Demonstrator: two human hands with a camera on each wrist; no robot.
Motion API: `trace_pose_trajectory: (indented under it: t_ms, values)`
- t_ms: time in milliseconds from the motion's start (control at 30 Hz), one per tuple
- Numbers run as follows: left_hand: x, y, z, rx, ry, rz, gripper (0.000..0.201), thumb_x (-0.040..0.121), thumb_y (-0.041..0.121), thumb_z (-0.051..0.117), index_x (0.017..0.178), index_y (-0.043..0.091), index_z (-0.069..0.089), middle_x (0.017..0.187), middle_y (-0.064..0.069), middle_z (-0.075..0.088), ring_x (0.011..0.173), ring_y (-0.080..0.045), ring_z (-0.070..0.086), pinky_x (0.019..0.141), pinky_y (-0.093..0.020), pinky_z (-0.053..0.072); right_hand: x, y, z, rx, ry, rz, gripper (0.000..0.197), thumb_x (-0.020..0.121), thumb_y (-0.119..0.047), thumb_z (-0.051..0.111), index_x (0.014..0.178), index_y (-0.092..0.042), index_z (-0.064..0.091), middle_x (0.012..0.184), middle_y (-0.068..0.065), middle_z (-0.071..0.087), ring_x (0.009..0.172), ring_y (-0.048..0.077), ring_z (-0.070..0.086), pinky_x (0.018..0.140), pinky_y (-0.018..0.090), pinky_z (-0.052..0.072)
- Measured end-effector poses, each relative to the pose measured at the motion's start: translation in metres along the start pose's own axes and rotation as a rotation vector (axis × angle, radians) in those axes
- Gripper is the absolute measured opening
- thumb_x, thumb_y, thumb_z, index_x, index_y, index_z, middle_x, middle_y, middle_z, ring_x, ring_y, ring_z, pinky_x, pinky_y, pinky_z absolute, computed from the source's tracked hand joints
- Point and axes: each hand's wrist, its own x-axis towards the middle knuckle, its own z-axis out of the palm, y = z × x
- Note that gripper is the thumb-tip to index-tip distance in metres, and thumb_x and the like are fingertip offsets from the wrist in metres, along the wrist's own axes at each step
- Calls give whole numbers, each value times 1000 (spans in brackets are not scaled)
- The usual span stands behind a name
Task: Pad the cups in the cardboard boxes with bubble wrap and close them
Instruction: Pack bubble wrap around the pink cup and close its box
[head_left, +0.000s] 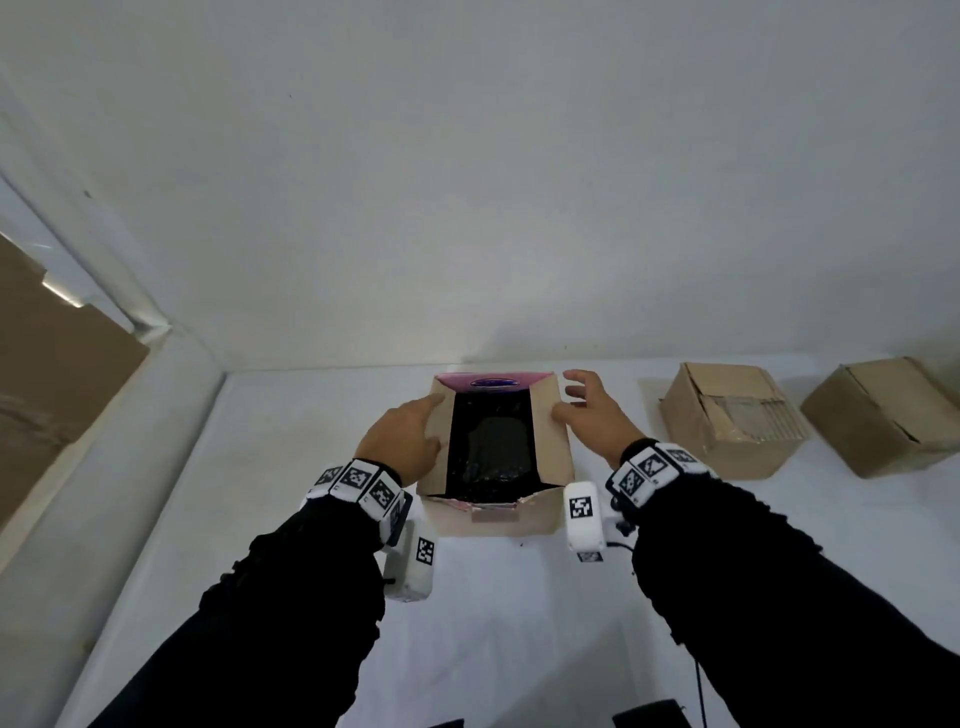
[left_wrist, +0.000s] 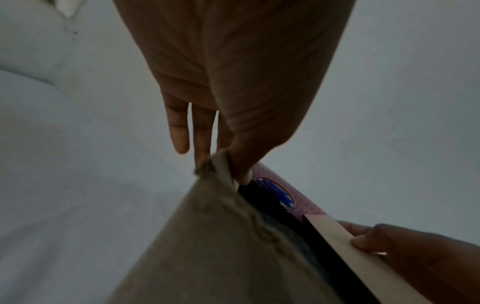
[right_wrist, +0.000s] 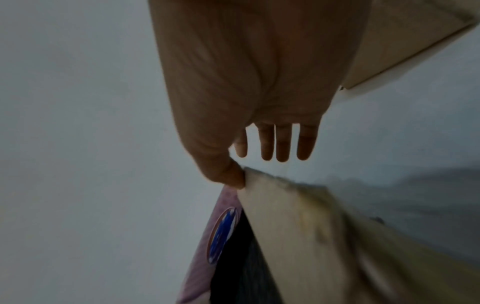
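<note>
An open cardboard box (head_left: 519, 517) stands in the middle of the white table. Its inside is dark, with a dim grey wrapped shape (head_left: 493, 441); no cup can be made out. The far flap (head_left: 493, 378) is pink with a blue oval logo (left_wrist: 276, 192). My left hand (head_left: 426, 423) lies on the left flap (head_left: 439, 467), fingers straight, thumb (left_wrist: 241, 172) against the flap's far corner. My right hand (head_left: 571, 400) touches the right flap (head_left: 553, 447) with its thumb (right_wrist: 231, 174), the fingers spread and straight beyond the flap. Both side flaps lean inward.
Two closed cardboard boxes (head_left: 732, 415) (head_left: 883, 410) sit on the table to the right, near the white back wall. A large brown cardboard sheet (head_left: 47, 395) leans beyond the table's left edge. Black sleeves and wrist cameras fill the near side.
</note>
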Motion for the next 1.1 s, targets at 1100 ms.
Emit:
trace_pose_trajectory:
  t_ms: [1100]
  values:
    - [-48, 17, 9, -5, 185, -54, 43, 92, 36, 53, 133, 31, 40, 107, 8, 70, 94, -25, 64, 77, -34, 50, -12, -5, 2, 130, 120, -169, 47, 86, 6, 46, 120, -25, 56, 118, 0, 66, 110, 18, 60, 94, 35, 49]
